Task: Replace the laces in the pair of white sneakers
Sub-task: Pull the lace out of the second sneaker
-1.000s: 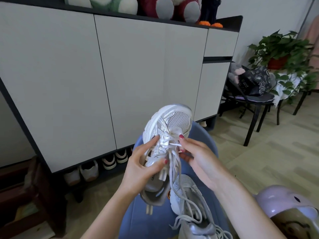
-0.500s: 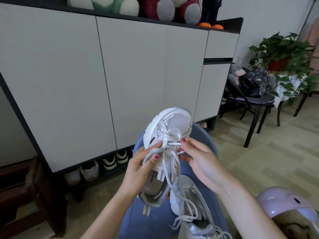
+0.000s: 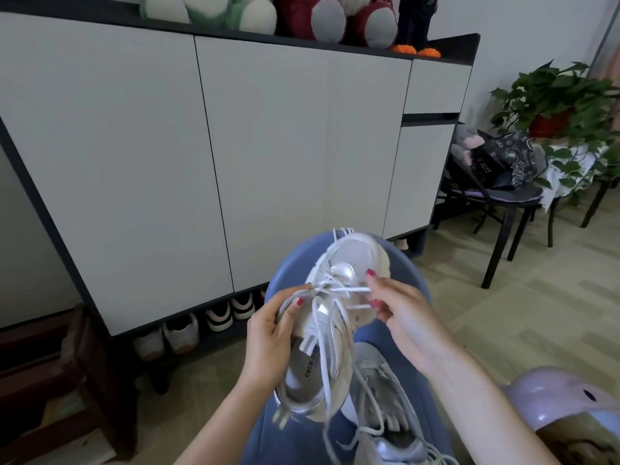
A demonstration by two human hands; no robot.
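I hold a white sneaker (image 3: 352, 256) up over a blue seat, toe pointing away from me. My left hand (image 3: 271, 337) grips its left side by the collar, thumb on the eyelet row. My right hand (image 3: 399, 313) pinches the white lace (image 3: 349, 290) near the lowest eyelets and draws it sideways to the right. Loose lace lengths hang down from the tongue. The second white sneaker (image 3: 379, 391) lies on the seat below, with its own laces loose.
The blue round seat (image 3: 409, 286) is under the shoes. A grey cabinet (image 3: 268, 156) stands behind, with shoes (image 3: 218, 317) in its bottom gap. A lilac helmet (image 3: 553, 401) is at lower right. A black chair (image 3: 496, 203) and potted plant (image 3: 560, 95) stand at right.
The held sneaker has dropped a little and tilted. My right hand has pulled the lace out to the right, away from the eyelets. My left hand has shifted lower on the shoe's side.
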